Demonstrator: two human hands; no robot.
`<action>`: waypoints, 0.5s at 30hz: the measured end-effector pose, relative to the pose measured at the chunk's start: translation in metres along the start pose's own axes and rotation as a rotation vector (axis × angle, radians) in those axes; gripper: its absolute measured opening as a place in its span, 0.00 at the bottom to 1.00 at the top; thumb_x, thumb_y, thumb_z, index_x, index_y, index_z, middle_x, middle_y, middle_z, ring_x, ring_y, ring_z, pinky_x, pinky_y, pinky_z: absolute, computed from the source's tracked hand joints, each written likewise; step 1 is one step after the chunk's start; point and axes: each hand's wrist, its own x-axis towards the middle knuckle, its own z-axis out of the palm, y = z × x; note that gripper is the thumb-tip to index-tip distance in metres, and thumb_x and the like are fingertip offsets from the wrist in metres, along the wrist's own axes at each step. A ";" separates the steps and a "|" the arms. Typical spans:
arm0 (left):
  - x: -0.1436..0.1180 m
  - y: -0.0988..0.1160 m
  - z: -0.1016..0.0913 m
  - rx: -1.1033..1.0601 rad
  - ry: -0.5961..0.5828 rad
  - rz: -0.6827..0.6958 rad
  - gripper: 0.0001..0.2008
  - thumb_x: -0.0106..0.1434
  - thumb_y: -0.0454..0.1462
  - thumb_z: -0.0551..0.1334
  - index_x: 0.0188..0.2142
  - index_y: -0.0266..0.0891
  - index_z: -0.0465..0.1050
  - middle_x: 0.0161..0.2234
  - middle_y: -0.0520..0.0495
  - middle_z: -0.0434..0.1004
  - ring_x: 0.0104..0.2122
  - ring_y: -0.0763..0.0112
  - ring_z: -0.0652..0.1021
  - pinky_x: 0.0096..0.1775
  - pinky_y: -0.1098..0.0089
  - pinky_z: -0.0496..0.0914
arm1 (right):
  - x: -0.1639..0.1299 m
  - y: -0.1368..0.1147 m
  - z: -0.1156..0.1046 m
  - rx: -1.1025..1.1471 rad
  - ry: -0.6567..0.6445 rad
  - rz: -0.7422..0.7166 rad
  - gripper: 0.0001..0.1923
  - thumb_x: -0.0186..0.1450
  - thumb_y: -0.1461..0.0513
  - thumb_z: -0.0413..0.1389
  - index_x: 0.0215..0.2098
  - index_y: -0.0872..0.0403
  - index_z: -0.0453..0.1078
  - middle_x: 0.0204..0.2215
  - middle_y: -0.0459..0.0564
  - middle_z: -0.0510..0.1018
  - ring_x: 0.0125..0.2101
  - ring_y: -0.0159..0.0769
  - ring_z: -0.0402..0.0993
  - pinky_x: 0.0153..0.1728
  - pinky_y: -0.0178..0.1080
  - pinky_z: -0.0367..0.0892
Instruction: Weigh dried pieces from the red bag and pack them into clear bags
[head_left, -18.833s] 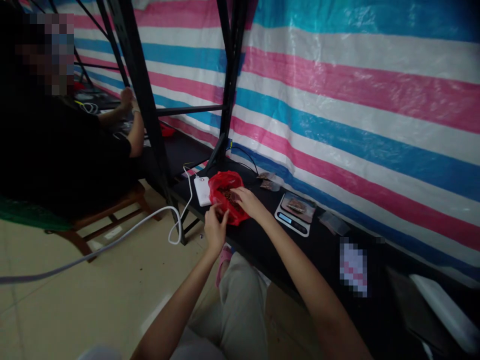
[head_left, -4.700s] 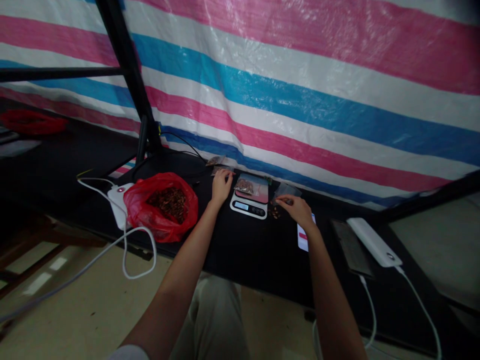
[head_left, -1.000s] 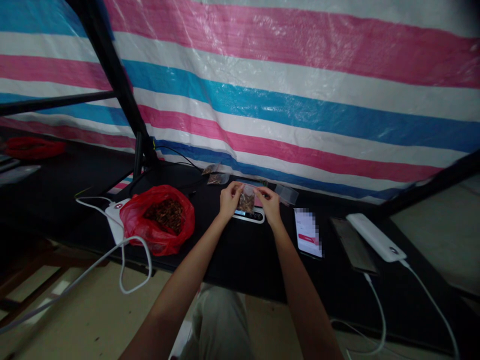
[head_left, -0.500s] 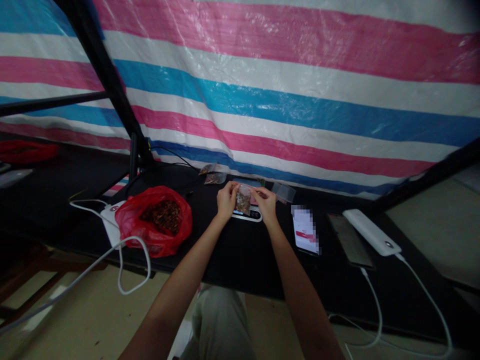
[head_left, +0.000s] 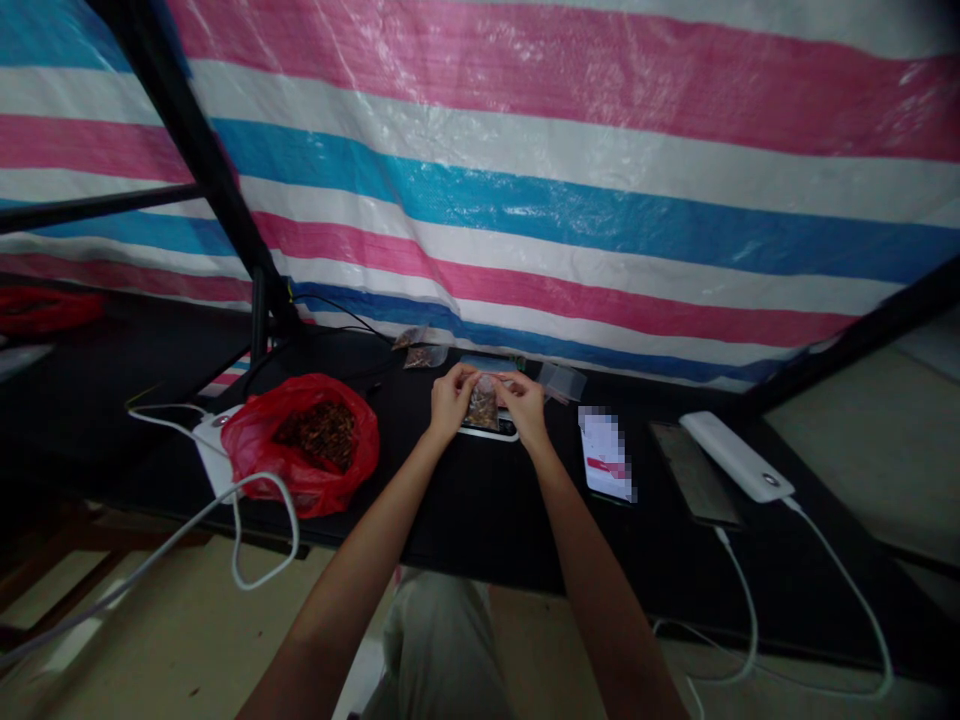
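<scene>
While both hands, left [head_left: 448, 401] and right [head_left: 523, 407], pinch the top corners of a part-filled pouch [head_left: 482, 406] just above the scale [head_left: 491, 428], filling looks done and sealing remains (two pouches [head_left: 417, 350] lie behind, red bag [head_left: 300, 440] far from empty).

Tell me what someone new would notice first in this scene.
The pink, blue and white striped tarp fills the back wall. Below it, on the black table, a red bag of brown bits sits at the left. At the centre, the left hand and right hand pinch a small clear bag over a scale.
</scene>
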 end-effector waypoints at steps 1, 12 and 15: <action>0.000 0.000 0.000 0.011 -0.002 -0.004 0.11 0.60 0.44 0.56 0.31 0.38 0.70 0.26 0.51 0.75 0.27 0.72 0.75 0.31 0.74 0.66 | 0.000 0.001 0.000 -0.005 0.008 -0.007 0.14 0.53 0.52 0.58 0.30 0.54 0.74 0.21 0.45 0.75 0.17 0.29 0.66 0.20 0.33 0.63; -0.003 0.006 -0.002 0.132 -0.004 0.008 0.09 0.61 0.41 0.55 0.32 0.39 0.70 0.26 0.51 0.75 0.27 0.72 0.75 0.29 0.75 0.64 | 0.001 0.009 0.005 -0.088 0.053 -0.034 0.13 0.53 0.52 0.57 0.29 0.53 0.74 0.22 0.44 0.75 0.16 0.28 0.65 0.19 0.32 0.60; -0.003 0.006 -0.003 0.073 -0.025 -0.011 0.11 0.60 0.43 0.56 0.33 0.38 0.71 0.27 0.50 0.76 0.27 0.72 0.75 0.29 0.75 0.65 | 0.000 0.007 0.002 -0.115 0.041 -0.022 0.14 0.53 0.51 0.56 0.31 0.52 0.74 0.21 0.43 0.75 0.17 0.28 0.65 0.21 0.32 0.61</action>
